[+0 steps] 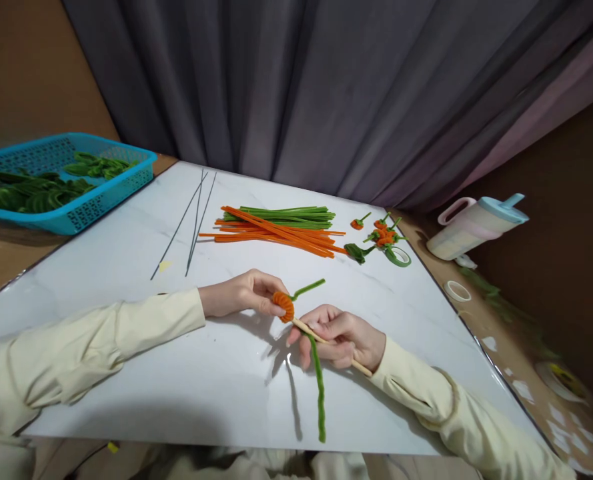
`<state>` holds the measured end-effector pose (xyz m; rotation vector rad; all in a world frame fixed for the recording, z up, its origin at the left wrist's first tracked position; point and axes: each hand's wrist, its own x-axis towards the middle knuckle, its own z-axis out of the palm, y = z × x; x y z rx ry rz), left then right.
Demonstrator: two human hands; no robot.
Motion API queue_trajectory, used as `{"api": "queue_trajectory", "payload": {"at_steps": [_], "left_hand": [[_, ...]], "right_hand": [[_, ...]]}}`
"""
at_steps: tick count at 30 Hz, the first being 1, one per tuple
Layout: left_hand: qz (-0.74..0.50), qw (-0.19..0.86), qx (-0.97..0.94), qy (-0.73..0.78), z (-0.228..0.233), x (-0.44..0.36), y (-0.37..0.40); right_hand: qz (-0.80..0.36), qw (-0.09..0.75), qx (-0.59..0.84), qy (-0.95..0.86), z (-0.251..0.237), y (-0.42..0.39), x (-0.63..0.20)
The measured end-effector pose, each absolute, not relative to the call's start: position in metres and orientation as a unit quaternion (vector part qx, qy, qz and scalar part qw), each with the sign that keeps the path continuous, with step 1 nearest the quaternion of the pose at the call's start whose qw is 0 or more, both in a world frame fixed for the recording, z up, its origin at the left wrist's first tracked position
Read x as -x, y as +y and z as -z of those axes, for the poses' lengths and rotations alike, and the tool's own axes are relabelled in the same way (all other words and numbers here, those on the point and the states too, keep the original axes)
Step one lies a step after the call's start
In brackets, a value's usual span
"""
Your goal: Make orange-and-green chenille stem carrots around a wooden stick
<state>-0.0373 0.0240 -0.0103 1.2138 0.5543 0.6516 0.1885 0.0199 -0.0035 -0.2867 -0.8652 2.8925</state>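
- Two hands busy near the table (126,280) front edge: left hand (241,293) pinches orange coil (283,307).
- Right hand (341,337) fingers closed around wooden stick (326,341) and green stem (319,387).
- Best: keep coil tight, stick steady.

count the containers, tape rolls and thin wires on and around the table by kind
basket: 1
jug: 1
tape rolls: 2, the second off the table edge
wires: 3, as far as the view shows
total: 7
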Motion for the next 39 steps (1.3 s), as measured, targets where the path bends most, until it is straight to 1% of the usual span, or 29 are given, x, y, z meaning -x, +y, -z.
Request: {"api": "queue_trajectory", "payload": {"at_steps": [7, 14, 22, 31, 35, 39], "left_hand": [[-0.295, 0.743, -0.545, 0.254, 0.009, 0.036, 0.023], [-0.307, 0.744, -0.535, 0.257, 0.01, 0.034, 0.023], [-0.309, 0.741, -0.532, 0.27, 0.006, 0.032, 0.023], [-0.305, 0.718, -0.538, 0.318, 0.005, 0.032, 0.023], [-0.303, 0.717, -0.538, 0.323, 0.004, 0.031, 0.023], [-0.333, 0.743, -0.486, 0.319, 0.0, 0.03, 0.023]], "right_hand": [[-0.944, 0.052, 0.108, -0.308, 0.001, 0.015, -0.187], [-0.918, 0.051, 0.17, -0.356, -0.001, 0.011, -0.185], [-0.914, 0.062, 0.177, -0.36, -0.004, 0.012, -0.184], [-0.809, 0.109, 0.235, -0.528, -0.01, 0.006, -0.186], [-0.832, 0.109, 0.233, -0.492, -0.007, 0.006, -0.184], [-0.867, 0.092, 0.212, -0.441, -0.002, 0.007, -0.181]]}}
